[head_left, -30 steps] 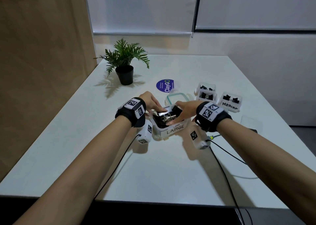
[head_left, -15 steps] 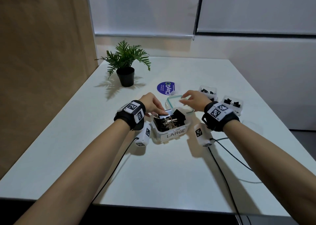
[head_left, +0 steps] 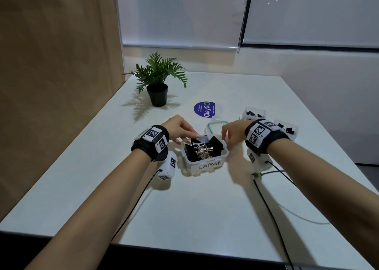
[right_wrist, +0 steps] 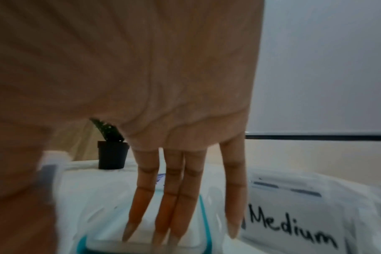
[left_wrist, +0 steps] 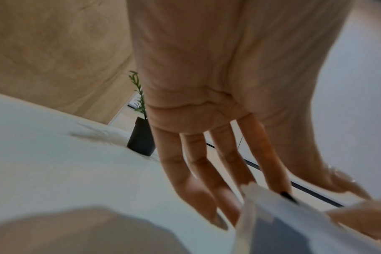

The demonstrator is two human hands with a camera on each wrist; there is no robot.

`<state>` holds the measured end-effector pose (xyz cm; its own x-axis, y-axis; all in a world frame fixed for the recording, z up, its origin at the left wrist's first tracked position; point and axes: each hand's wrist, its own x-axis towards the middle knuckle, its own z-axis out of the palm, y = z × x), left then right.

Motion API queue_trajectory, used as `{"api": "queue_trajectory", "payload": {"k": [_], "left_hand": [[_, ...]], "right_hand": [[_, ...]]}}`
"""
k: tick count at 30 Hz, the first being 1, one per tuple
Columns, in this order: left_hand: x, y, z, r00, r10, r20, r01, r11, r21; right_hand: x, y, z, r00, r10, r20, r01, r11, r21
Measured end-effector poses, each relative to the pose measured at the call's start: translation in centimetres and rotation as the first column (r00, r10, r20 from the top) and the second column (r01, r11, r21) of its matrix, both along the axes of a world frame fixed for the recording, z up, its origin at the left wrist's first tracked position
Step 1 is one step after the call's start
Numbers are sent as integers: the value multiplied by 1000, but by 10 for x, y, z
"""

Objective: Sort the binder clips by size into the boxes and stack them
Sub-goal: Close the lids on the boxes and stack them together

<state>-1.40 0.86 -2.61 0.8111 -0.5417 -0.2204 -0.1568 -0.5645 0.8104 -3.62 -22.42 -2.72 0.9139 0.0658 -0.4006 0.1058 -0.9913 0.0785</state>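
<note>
left hand (head_left: 178,128): i see relaxed fingers touching the large box (head_left: 205,156) rim.
right hand (head_left: 233,133): straight fingers over the teal-rimmed lid (right_wrist: 203,221), gripping nothing.

White table (head_left: 205,208) against a wood-panel wall (head_left: 57,85) — drawn blinds (head_left: 307,13) behind, potted fern (head_left: 158,81).

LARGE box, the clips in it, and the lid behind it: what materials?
LARGE box: likely translucent whitish plastic, walls let light through. Clips: black bodies, shiny wire handles, probably metal. Lid: clear plastic, teal rim, maybe a rubbery seal.
</note>
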Motion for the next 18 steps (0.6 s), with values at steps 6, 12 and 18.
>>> {"api": "queue_trajectory", "payload": {"k": [6,12,18], "left_hand": [[-8,7,6,997,78,8,-78,995,-55],[-15,18,10,979,196,-60,-203,964,-170],[-19,22,2,921,366,-136,-391,871,-299]], "right_hand": [[-15,-4,-6,963,240,120,-227,967,-116],[-10,-9,7,938,126,322,-172,978,120],[1,-7,25,699,-237,675,-71,916,395]]}}
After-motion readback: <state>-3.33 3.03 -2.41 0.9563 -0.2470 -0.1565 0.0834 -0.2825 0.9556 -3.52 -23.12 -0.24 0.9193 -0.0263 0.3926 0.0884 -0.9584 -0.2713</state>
